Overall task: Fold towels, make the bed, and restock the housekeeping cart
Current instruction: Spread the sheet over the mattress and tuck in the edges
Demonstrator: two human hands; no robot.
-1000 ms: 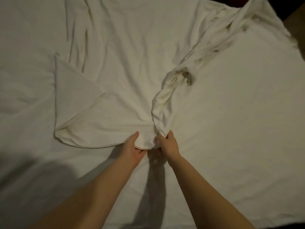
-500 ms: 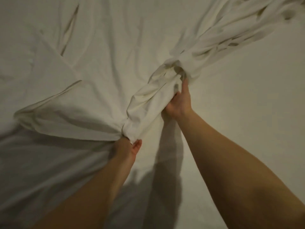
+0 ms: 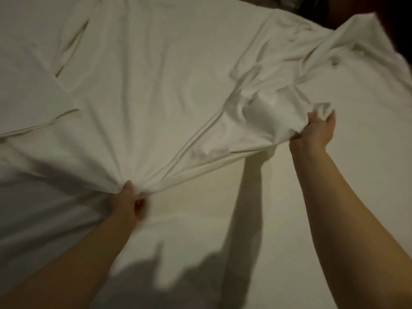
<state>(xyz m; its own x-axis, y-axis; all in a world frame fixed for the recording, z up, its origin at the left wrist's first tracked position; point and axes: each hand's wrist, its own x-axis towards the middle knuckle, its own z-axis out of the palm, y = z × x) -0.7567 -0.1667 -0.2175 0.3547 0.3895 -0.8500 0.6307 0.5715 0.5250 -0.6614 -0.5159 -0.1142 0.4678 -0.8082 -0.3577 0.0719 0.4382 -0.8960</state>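
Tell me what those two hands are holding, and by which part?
Both hold one white sheet by its near edge: the left hand pinches a gathered bunch, the right hand clutches a wad farther along.

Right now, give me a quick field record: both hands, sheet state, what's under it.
left hand: grips the gathered sheet edge, near side
right hand: grips a bunched part of the sheet, farther out and to the right
sheet: white, creased, pulled taut between the hands, bunched toward the far right
folded flap: lies flat at the left
bed: pale surface under the sheet, bare at the right
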